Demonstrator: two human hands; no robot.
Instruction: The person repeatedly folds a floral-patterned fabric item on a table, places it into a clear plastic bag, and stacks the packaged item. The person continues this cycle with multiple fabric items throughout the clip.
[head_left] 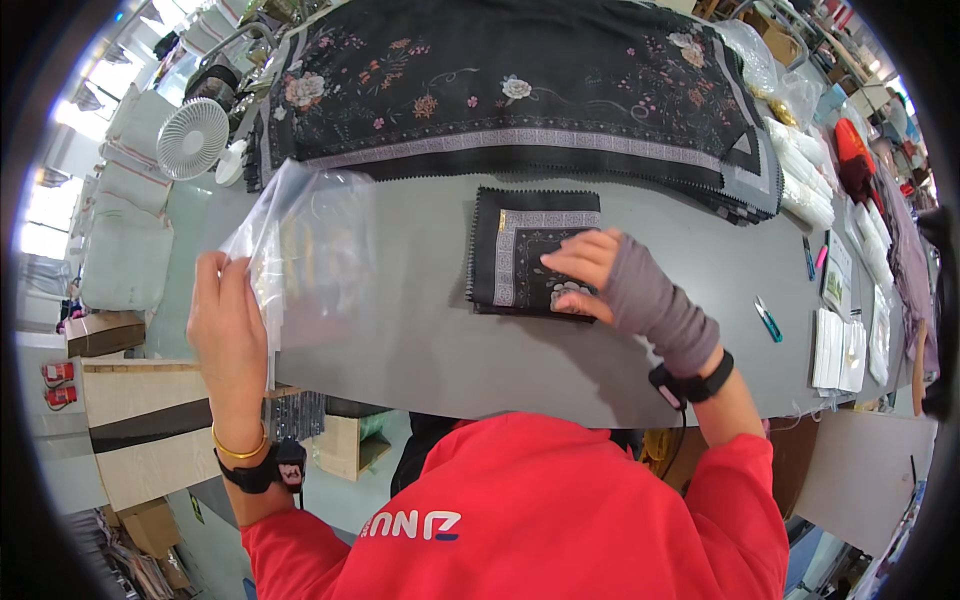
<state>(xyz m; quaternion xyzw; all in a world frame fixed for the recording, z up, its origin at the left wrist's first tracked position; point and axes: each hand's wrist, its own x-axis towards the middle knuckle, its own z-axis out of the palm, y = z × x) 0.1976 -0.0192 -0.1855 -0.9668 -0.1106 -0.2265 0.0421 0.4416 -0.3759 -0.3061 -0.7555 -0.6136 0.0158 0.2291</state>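
At the table's left side, my left hand (226, 318) pinches the edge of a clear plastic bag (325, 240) between thumb and fingers. The bag hangs partly over the grey tabletop. A black scarf folded into a square (486, 250), with a pale patterned border, flowers and zigzag-cut edges, lies in front of me. Over its right side is my right hand (592, 270), in a grey fingerless sleeve, with thumb and fingers apart. Whether the fingertips press on the cloth I cannot tell. Part of the scarf is hidden beneath that hand.
A wide stack of black floral scarves (520, 85) spans the table's far side. On the right lie small snips (768, 320), pens (809, 257) and a stack of white packets (838, 350). A white fan (192, 138) stands at the far left, and wrapped white bundles (803, 180) lie far right.
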